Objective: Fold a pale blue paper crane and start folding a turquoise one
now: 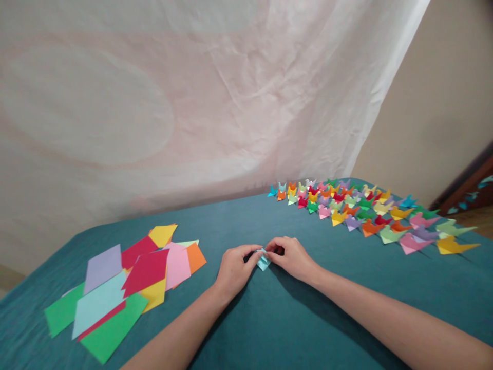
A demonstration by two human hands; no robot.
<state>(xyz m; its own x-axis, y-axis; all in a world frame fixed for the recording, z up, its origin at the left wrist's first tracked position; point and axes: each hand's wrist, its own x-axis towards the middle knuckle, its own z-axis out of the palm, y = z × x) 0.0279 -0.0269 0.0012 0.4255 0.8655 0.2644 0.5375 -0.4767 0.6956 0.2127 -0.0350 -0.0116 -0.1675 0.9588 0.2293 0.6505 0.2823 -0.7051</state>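
Note:
A small piece of folded light-blue paper [263,262] is held between my two hands, low over the middle of the table. My left hand [238,267] pinches its left side between thumb and fingers. On the opposite side, my right hand [289,256] grips the upper right edge with thumb and forefinger, the other fingers curled in. Creases show on the paper, but its upper part is partly hidden by my fingertips.
Loose coloured paper sheets [146,272] lie overlapping at the left on the teal tablecloth [239,329]. Several rows of folded paper birds [339,218] stand at the right, reaching the far edge. A pale curtain [215,103] hangs behind the table.

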